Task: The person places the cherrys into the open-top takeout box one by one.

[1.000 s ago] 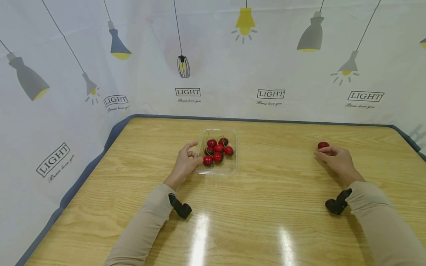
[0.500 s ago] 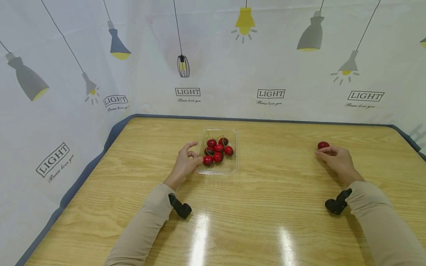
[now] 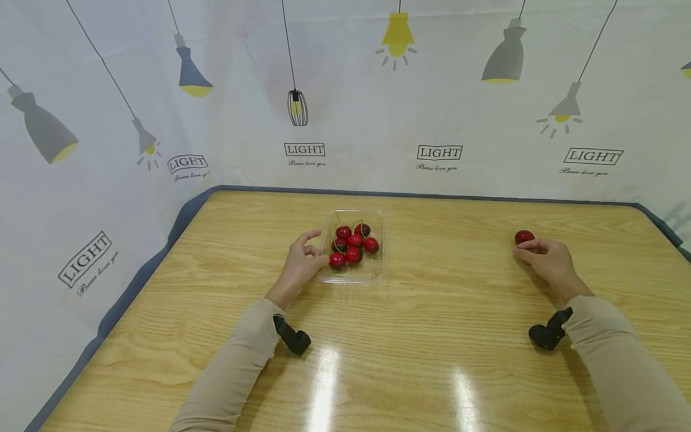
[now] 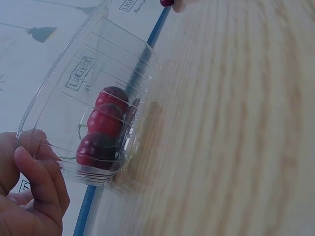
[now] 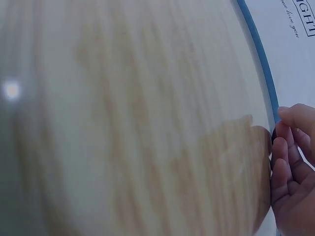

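A clear plastic container [image 3: 358, 275] stands on the table with several red cherries [image 3: 354, 240] inside, some with green stems. My left hand [image 3: 300, 262] pinches the container's left side between thumb and fingers; the left wrist view shows the thumb on the clear wall [image 4: 33, 132]. Over to the right, my right hand [image 3: 549, 264] has its thumb and fingers drawn together at the near side of a single dark red cherry [image 3: 524, 236]. The fingers partly cover that cherry, so their exact contact is hidden. In the right wrist view the right hand [image 5: 298, 172] hides most of it.
The wooden table [image 3: 421, 324] ends in a blue edging [image 3: 432, 194] at the back. White fabric [image 3: 356, 114] printed with lamps hangs behind and at the left. Black wrist mounts [image 3: 292, 336] sit on the sleeves.
My right fingertips have shifted very slightly rightward, and a little more of the single cherry shows. My left hand, the container and its cherries look the same.
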A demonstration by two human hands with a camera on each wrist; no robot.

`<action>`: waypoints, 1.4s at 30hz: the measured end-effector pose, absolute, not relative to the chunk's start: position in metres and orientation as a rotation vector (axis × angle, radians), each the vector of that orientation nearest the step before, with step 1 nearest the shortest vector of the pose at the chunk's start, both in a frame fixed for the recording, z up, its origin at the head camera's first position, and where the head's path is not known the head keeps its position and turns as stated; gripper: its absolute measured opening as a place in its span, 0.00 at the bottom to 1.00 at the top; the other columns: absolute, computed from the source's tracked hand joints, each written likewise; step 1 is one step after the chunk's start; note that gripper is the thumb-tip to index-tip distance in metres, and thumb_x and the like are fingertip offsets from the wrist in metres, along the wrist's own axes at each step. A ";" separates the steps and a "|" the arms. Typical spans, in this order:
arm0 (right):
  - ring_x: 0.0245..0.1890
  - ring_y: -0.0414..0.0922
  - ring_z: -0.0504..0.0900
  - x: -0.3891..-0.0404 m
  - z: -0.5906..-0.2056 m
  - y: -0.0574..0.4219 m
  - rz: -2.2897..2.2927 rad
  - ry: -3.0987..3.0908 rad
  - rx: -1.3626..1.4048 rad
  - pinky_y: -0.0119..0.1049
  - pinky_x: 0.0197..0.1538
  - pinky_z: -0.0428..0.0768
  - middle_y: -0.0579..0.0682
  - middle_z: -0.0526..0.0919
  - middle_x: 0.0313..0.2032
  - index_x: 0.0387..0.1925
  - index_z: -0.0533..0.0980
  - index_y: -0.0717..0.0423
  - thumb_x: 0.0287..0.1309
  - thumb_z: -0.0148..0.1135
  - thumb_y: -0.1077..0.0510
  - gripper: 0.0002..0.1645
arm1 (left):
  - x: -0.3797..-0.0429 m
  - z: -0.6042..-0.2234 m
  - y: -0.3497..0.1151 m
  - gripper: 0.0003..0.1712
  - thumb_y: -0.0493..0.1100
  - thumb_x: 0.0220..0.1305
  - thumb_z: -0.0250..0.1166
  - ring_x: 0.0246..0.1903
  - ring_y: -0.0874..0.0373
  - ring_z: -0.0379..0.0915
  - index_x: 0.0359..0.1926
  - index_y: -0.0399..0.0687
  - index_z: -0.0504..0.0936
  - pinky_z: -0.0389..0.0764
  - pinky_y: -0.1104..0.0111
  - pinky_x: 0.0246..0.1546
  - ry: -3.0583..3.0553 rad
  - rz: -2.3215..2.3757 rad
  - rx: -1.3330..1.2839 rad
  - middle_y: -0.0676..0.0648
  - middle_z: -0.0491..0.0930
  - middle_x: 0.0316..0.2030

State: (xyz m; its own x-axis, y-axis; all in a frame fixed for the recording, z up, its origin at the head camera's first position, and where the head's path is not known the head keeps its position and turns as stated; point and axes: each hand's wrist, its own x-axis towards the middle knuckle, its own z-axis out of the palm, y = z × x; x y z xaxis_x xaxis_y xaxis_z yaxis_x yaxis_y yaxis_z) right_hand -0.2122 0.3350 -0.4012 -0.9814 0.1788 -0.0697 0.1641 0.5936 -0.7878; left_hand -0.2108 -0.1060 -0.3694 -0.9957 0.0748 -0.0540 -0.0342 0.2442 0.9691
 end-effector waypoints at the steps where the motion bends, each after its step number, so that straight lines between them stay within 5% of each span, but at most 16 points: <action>1: 0.53 0.61 0.61 -0.212 -0.401 0.335 1.376 -2.789 -0.305 0.54 0.51 0.63 0.68 0.64 0.53 0.47 0.68 0.69 0.55 0.52 0.43 0.32 | -0.208 -0.365 -0.105 0.34 0.27 0.49 0.55 0.08 0.65 0.54 0.61 0.40 0.60 0.60 0.75 0.10 2.403 1.874 0.040 0.49 0.63 0.19; 8: 0.51 0.57 0.63 -0.213 -0.399 0.336 1.367 -2.795 -0.338 0.39 0.42 0.67 0.66 0.65 0.52 0.48 0.69 0.67 0.55 0.52 0.43 0.32 | -0.200 -0.356 -0.103 0.35 0.27 0.49 0.54 0.08 0.67 0.53 0.62 0.36 0.58 0.60 0.76 0.10 2.410 1.865 0.068 0.50 0.62 0.19; 19: 0.51 0.58 0.63 -0.211 -0.391 0.335 1.370 -2.789 -0.325 0.40 0.41 0.67 0.67 0.65 0.51 0.46 0.69 0.67 0.55 0.51 0.43 0.31 | -0.201 -0.357 -0.104 0.34 0.27 0.50 0.54 0.08 0.66 0.53 0.62 0.38 0.59 0.60 0.74 0.10 2.413 1.867 0.065 0.49 0.63 0.19; 28: 0.41 0.47 0.67 -0.209 -0.387 0.335 1.368 -2.803 -0.271 0.27 0.33 0.69 0.59 0.67 0.45 0.46 0.69 0.66 0.56 0.50 0.42 0.30 | -0.201 -0.357 -0.103 0.35 0.26 0.49 0.53 0.08 0.67 0.53 0.61 0.37 0.59 0.58 0.76 0.10 2.418 1.860 0.053 0.50 0.62 0.19; 34: 0.31 0.36 0.70 -0.211 -0.384 0.331 1.379 -2.775 -0.254 0.29 0.27 0.73 0.52 0.71 0.40 0.44 0.70 0.64 0.55 0.53 0.44 0.27 | -0.200 -0.356 -0.103 0.35 0.27 0.49 0.53 0.08 0.67 0.53 0.61 0.38 0.59 0.58 0.76 0.10 2.408 1.861 0.043 0.50 0.62 0.19; 42: 0.34 0.35 0.67 -0.212 -0.379 0.322 1.355 -2.779 -0.238 0.25 0.32 0.71 0.46 0.71 0.37 0.46 0.70 0.63 0.56 0.53 0.44 0.27 | -0.200 -0.356 -0.103 0.34 0.27 0.50 0.53 0.08 0.67 0.53 0.61 0.38 0.59 0.58 0.75 0.10 2.400 1.863 0.044 0.49 0.62 0.19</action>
State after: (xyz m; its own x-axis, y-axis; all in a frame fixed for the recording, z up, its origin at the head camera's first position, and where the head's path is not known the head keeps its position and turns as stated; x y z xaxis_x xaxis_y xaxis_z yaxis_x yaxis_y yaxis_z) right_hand -0.2124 0.3221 -0.3788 -0.9874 0.1550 -0.0308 0.1198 0.6065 -0.7860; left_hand -0.2002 -0.1029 -0.3556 -0.9943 0.0858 -0.0629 -0.0397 0.2496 0.9675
